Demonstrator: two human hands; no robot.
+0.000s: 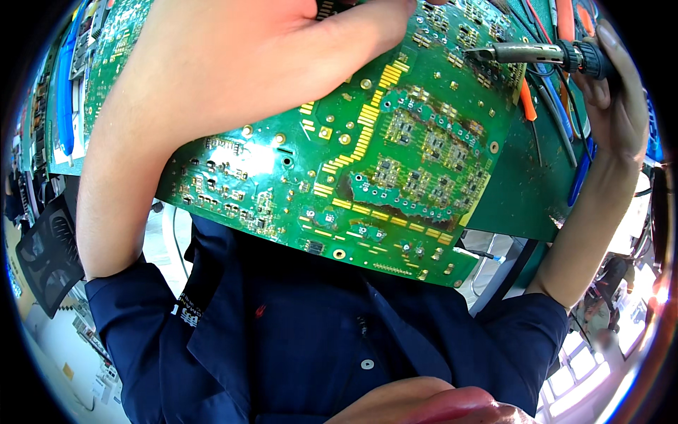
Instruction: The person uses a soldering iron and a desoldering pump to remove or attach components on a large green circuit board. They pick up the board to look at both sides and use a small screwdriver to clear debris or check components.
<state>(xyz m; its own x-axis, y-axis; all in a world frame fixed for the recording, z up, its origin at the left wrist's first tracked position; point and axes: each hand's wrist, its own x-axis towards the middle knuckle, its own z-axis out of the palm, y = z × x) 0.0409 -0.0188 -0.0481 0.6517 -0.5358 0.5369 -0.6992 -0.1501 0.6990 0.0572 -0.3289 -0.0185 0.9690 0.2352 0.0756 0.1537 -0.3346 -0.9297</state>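
1. Circuit board (346, 177), one, large, green: below your left hand and to the left of your right hand, tilted in view, its lower edge close to your shirt. Gold strips, small parts and brownish patches on its face.
2. Your left hand (318, 53), one: laid across the upper part of the board, fingers running out past the top edge of view; whether they are apart, together or clamped on something, you cannot tell from here.
3. Your right hand (619, 99), one: fingers closed around the dark handle of the soldering iron.
4. Soldering iron (526, 53), one, metal barrel: extends leftward from your right hand, tip over the board's upper right part; contact not clear.
5. Screwdriver (528, 102), one, orange handle: to the left of your right hand, just beside the board.
6. Table (522, 187), green top: below and left of your right hand.
7. Chair (49, 247), one, black: well apart from your left hand, down and to its left.
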